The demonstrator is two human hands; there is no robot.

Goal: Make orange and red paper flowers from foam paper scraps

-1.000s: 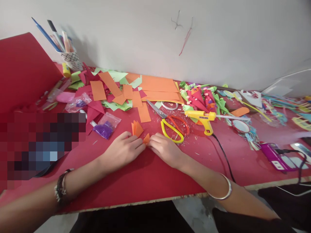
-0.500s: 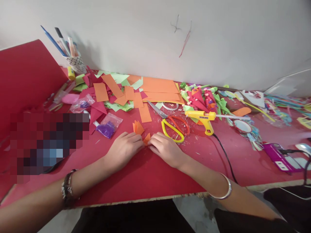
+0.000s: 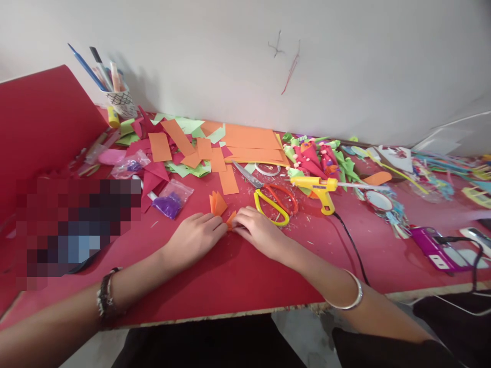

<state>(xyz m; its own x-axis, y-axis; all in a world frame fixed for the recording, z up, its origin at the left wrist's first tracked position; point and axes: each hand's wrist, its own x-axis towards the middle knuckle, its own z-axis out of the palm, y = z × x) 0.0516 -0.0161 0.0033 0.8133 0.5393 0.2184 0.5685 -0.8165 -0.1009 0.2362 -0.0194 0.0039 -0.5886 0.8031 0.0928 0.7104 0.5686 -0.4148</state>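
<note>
My left hand [image 3: 194,236] and my right hand [image 3: 258,230] rest on the red table [image 3: 230,281], fingertips meeting over a small folded orange paper piece [image 3: 230,220]. Both hands pinch and press that piece against the table; most of it is hidden under my fingers. Just behind my left fingers lies a small stack of folded orange pieces [image 3: 217,202]. Yellow-and-red scissors [image 3: 273,201] lie right beside my right hand, on its far side.
A yellow glue gun [image 3: 320,187] with a black cord lies to the right. Orange sheets [image 3: 251,140], cut strips and green scraps cover the back. A pen cup [image 3: 120,102] stands back left. A purple bead bag [image 3: 171,200] and paper flowers [image 3: 320,158] lie nearby.
My hands have stayed on the orange piece, with the right fingers shifting slightly left over it. The camera view has moved a little.
</note>
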